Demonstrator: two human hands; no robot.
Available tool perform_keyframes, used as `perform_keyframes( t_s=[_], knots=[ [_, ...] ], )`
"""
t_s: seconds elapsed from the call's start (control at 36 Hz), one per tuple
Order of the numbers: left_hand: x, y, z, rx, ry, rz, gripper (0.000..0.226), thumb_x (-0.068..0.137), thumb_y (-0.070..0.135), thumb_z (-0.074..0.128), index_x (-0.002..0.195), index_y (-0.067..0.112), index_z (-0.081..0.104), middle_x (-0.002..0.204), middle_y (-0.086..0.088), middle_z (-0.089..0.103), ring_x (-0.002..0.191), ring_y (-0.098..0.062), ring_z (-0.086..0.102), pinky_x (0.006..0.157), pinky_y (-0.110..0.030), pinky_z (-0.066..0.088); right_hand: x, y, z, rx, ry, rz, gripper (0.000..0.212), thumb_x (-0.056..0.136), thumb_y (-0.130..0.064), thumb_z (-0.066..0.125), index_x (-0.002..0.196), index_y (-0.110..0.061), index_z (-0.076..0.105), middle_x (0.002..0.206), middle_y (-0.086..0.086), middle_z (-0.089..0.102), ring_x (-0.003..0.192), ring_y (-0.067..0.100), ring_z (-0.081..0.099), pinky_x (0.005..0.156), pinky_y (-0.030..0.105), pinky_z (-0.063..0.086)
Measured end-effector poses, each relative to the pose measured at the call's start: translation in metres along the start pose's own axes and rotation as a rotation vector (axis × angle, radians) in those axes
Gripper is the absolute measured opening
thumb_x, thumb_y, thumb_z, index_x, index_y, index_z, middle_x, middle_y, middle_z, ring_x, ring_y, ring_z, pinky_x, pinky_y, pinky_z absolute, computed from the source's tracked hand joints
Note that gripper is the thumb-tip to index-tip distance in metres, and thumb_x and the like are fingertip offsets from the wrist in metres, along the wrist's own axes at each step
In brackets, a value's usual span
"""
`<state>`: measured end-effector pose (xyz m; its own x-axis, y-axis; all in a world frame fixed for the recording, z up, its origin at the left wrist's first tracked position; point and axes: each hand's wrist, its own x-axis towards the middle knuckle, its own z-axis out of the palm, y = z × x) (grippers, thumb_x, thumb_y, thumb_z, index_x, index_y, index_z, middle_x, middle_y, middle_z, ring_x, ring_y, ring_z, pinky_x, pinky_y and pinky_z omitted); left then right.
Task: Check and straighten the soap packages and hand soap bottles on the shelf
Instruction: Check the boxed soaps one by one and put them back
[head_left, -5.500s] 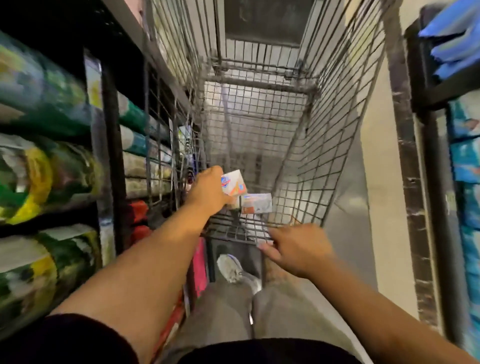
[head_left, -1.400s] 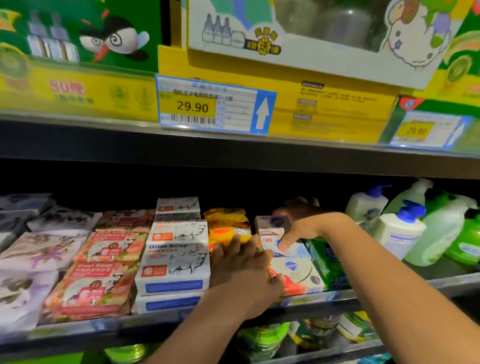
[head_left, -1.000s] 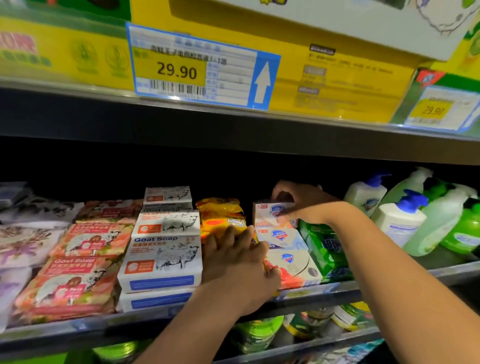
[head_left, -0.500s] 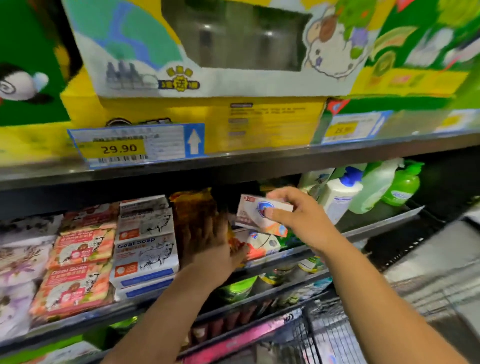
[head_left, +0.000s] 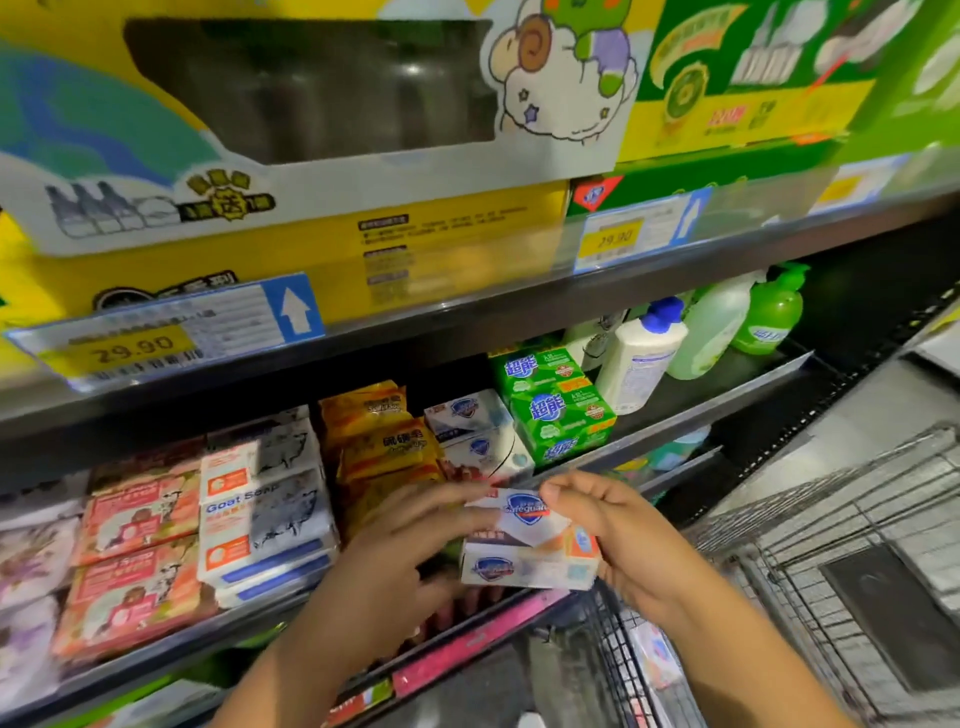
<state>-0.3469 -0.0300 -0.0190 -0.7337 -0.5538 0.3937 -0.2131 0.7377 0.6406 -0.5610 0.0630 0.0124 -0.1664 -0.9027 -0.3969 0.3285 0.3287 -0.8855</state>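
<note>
A white Safeguard soap box (head_left: 524, 551) is held in the air just in front of the shelf edge (head_left: 727, 410). My right hand (head_left: 628, 540) grips its right end. My left hand (head_left: 384, 566), blurred, has fingers over and under its left end. Behind it on the shelf lie more white Safeguard boxes (head_left: 470, 421), green soap packs (head_left: 561, 410), yellow soap packs (head_left: 384, 441) and blue-and-white Goat Soap boxes (head_left: 265, 509). Hand soap bottles stand at the right: a white one with a blue pump (head_left: 639, 358) and a green one (head_left: 769, 317).
Red Goat Soap packs (head_left: 140, 514) fill the left of the shelf. The shelf above carries large yellow and green boxes (head_left: 322, 130) and a 29.90 price tag (head_left: 156, 338). A wire shopping cart (head_left: 857, 545) stands at the lower right, close to my right arm.
My right hand has drawn the Safeguard box off the shelf, down and toward me. My left hand has left the yellow packs and come to the box's left end. The view has swung right.
</note>
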Motion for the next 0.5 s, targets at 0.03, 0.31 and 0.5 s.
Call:
perform_keyframes(
  t_s=[0.03,0.31,0.5],
  knots=[
    [-0.001,0.002,-0.001,-0.008,0.005,-0.024,0.066,0.072,0.019,0.08,0.128,0.044,0.057,0.137,0.029,0.051,0.128,0.002,0.045,0.104,-0.017,0.038,-0.003,0.0,0.001,0.024,-0.002,0.01,0.021,0.083,-0.03,0.076,0.092,-0.011,0.075,0.102,0.018,0.075,0.08,0.024,0.072,0.076,0.036,0.057],
    [0.008,0.033,-0.004,-0.514,0.182,-0.512,0.038,0.074,0.045,0.08,0.1,0.066,0.062,0.107,0.023,0.071,0.101,0.0,0.066,0.094,-0.039,0.054,-0.022,0.004,-0.015,-0.093,-0.162,-0.208,0.06,0.075,-0.061,0.077,0.125,-0.03,0.065,0.133,0.004,0.064,0.123,0.026,0.061,0.102,0.044,0.048],
    [0.028,0.042,0.003,-0.572,0.187,-0.543,0.055,0.068,0.058,0.067,0.122,0.062,0.056,0.114,0.039,0.061,0.107,0.012,0.059,0.095,-0.026,0.05,-0.017,0.003,-0.013,-0.201,0.012,-0.296,0.043,0.086,-0.035,0.075,0.126,-0.031,0.061,0.098,0.012,0.073,0.087,0.041,0.064,0.084,0.047,0.05]
  ],
)
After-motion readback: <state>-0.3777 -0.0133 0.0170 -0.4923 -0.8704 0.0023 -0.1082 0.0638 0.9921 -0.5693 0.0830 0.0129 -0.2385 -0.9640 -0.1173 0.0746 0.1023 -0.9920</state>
